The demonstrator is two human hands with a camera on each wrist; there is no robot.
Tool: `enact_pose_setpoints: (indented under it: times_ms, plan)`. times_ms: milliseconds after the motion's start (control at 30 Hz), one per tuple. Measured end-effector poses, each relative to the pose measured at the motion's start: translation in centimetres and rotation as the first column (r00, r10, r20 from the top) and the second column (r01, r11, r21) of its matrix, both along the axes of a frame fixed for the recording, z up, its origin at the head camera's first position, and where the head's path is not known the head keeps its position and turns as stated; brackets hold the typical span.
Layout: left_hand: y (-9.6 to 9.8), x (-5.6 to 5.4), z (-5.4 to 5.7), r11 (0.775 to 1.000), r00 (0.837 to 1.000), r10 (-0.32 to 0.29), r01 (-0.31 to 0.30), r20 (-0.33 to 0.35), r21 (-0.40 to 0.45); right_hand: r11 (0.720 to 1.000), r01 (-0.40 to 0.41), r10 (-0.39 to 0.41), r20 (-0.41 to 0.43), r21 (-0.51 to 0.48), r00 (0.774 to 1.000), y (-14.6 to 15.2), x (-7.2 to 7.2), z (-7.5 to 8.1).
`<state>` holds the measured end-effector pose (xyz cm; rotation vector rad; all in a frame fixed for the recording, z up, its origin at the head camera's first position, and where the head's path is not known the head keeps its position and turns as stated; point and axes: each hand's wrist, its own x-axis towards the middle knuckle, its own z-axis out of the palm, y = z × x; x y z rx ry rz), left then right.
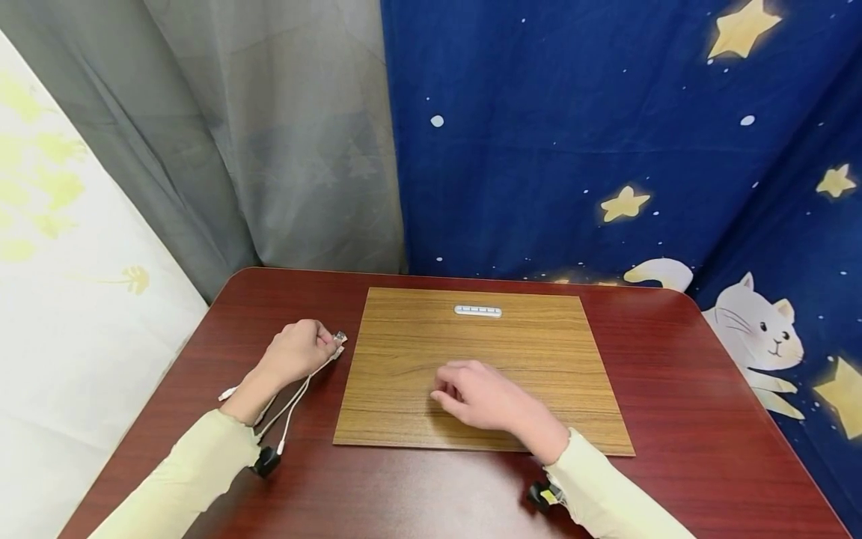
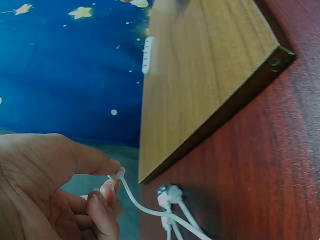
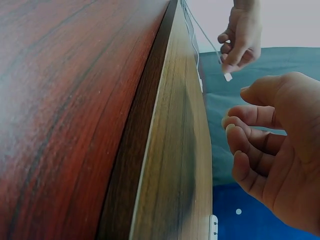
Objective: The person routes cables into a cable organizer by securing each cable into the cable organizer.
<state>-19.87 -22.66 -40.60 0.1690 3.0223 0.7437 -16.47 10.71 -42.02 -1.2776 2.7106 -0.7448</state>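
My left hand (image 1: pixel 296 353) is left of the wooden board, pinching the end of a white cable (image 2: pixel 131 197) between thumb and forefinger. In the right wrist view, the cable's pale plug (image 3: pixel 228 77) sticks out past those fingertips. Other white cable plugs (image 2: pixel 170 195) lie on the table just beneath that hand. Over the lower middle of the wooden board (image 1: pixel 532 344) hovers my right hand (image 1: pixel 486 397), its fingers loosely bent around nothing. A slim white strip with several slots (image 1: pixel 477 311) lies near the board's far edge.
The board rests on a dark red table (image 1: pixel 660 374). Loose cable ends (image 1: pixel 280 447) trail on the table beside the left wrist. Grey and blue curtains (image 1: pixel 512 150) hang behind the far edge, and a white patterned curtain (image 1: pixel 81 299) is at the left.
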Motion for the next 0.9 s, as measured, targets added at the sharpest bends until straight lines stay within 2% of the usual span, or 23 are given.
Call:
enact_pose_setpoints:
  times_ms: [433,900]
  plan:
    - [-0.4,0.2,1.6,0.995,0.999,0.023,-0.02,-0.028,0.094,1.0,-0.01,0.009,0.011,0.008,1.0,-1.0,-0.3,-0.1]
    - [-0.3,0.5,3.5,0.993,0.996,0.023,-0.014,-0.081,0.116,0.999,-0.027,0.027,0.007,-0.018,1.0,-2.4,-0.7,-0.1]
